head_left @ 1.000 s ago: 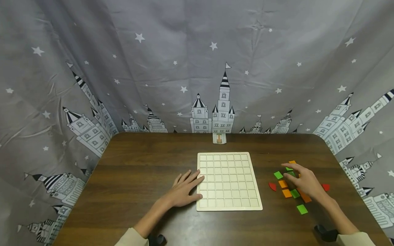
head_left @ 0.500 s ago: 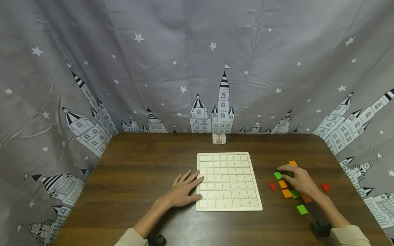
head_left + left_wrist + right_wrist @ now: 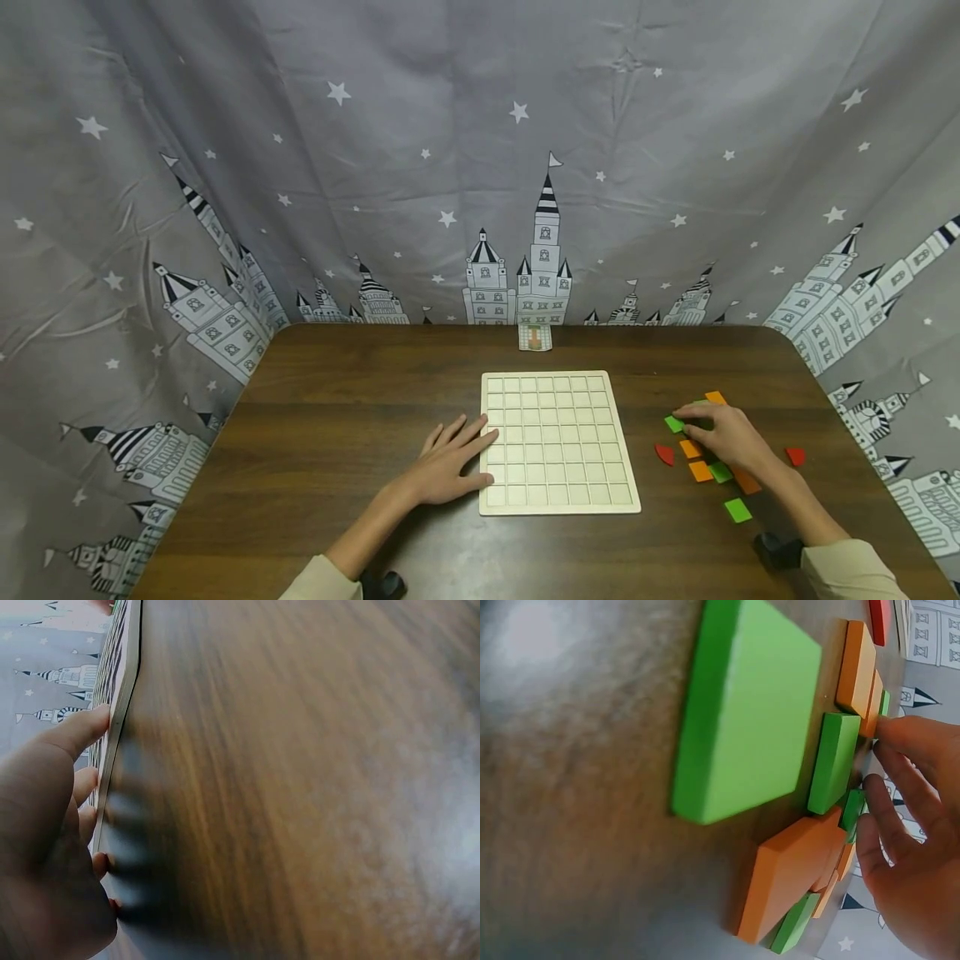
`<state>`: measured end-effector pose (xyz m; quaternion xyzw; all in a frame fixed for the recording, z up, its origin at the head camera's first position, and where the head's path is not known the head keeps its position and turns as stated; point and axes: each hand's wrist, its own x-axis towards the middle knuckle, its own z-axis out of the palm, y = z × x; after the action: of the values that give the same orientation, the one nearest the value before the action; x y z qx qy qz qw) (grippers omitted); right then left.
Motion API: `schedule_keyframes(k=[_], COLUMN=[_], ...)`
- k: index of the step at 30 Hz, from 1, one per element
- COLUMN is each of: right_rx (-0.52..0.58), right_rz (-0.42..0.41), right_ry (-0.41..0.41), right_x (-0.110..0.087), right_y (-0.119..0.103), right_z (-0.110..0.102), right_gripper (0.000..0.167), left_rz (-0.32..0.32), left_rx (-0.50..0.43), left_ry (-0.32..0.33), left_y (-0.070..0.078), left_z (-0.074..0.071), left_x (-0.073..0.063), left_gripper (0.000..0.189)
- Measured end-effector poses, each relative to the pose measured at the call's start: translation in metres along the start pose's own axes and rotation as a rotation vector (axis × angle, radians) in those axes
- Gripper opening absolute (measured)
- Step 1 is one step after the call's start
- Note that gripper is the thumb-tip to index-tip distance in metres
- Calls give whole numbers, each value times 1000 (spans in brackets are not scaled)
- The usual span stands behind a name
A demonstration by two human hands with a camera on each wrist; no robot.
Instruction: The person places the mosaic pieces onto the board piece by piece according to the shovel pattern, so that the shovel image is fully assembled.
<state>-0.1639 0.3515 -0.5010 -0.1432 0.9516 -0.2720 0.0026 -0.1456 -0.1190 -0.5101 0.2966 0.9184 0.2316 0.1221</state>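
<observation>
A cream grid board (image 3: 558, 442) lies flat on the table. My left hand (image 3: 447, 471) rests at its left side, fingers spread and straight, fingertips on the board's rim; in the left wrist view the thumb (image 3: 86, 731) lies along the edge. To the right, my right hand (image 3: 731, 433) reaches over a group of coloured tiles. Its thumb and index finger pinch a green square tile (image 3: 673, 424) at the group's left side. In the right wrist view the right hand (image 3: 915, 817) hides most of that tile.
Around the right hand lie orange tiles (image 3: 701, 472), a green tile (image 3: 738, 510) nearer the front, and red curved-edged pieces (image 3: 663, 454) left and right. A small printed card (image 3: 535, 337) stands at the table's back edge, before a grey castle-print curtain (image 3: 480, 125).
My right hand has moved left and down onto the tiles, and its thumb and index finger have closed on the green tile, which has shifted slightly left. The left hand stays put.
</observation>
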Motion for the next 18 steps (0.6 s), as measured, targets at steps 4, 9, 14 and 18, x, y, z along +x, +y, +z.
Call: schedule_keyframes(k=[4, 9, 14, 18], right_rx=[16, 2, -18, -37], right_rz=[-3, -46, -43, -37], right_ry=[-14, -26, -46, -57], right_x=[2, 6, 10, 15], right_y=[0, 0, 0, -1], right_z=[-2, -3, -4, -6], right_gripper=[30, 30, 24, 23], left_rz=[-2, -2, -2, -5], left_rx=[6, -4, -9, -6], left_ry=[-2, -4, -5, -5], left_y=[-1, 0, 2, 3], left_z=[1, 1, -1, -3], left_x=[0, 0, -1, -1], left_gripper=[67, 67, 67, 67])
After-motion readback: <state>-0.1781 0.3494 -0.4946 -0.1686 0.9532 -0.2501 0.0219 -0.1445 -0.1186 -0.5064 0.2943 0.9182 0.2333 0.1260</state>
